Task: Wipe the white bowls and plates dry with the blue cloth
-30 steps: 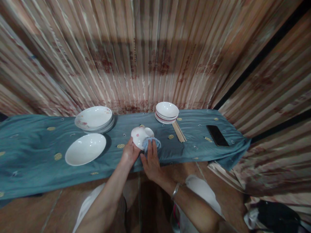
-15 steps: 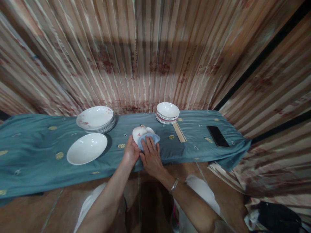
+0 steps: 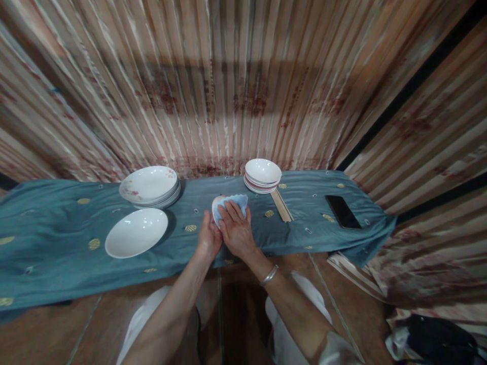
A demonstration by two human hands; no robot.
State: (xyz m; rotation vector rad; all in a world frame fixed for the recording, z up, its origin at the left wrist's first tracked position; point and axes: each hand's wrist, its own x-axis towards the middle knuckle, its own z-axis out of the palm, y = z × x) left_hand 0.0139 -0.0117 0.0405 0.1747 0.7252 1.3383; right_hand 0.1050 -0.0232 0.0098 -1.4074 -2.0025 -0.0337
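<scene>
A small white bowl [image 3: 214, 207] with a red floral print is held over the front middle of the table. My left hand [image 3: 209, 237] grips it by the near left side. Over it lies a light blue cloth [image 3: 239, 199], which my right hand [image 3: 236, 228] presses against the bowl. The cloth and my fingers hide most of the bowl. Behind, to the right, stands a stack of small white bowls [image 3: 262, 172], with wooden chopsticks [image 3: 281, 207] lying beside it. Leftward are a pile of flowered plates [image 3: 148, 183] and a large white bowl [image 3: 137, 234].
A green patterned cloth [image 3: 68, 238] covers the narrow table. A black phone [image 3: 342, 212] rests near its right end. Pleated curtains [image 3: 243, 91] hang close behind and at the sides. A dark bag [image 3: 437, 337] is on the floor at lower right.
The bowl has turned and tilted in my hands. The blue cloth has moved up with my right hand and now covers more of the bowl's print.
</scene>
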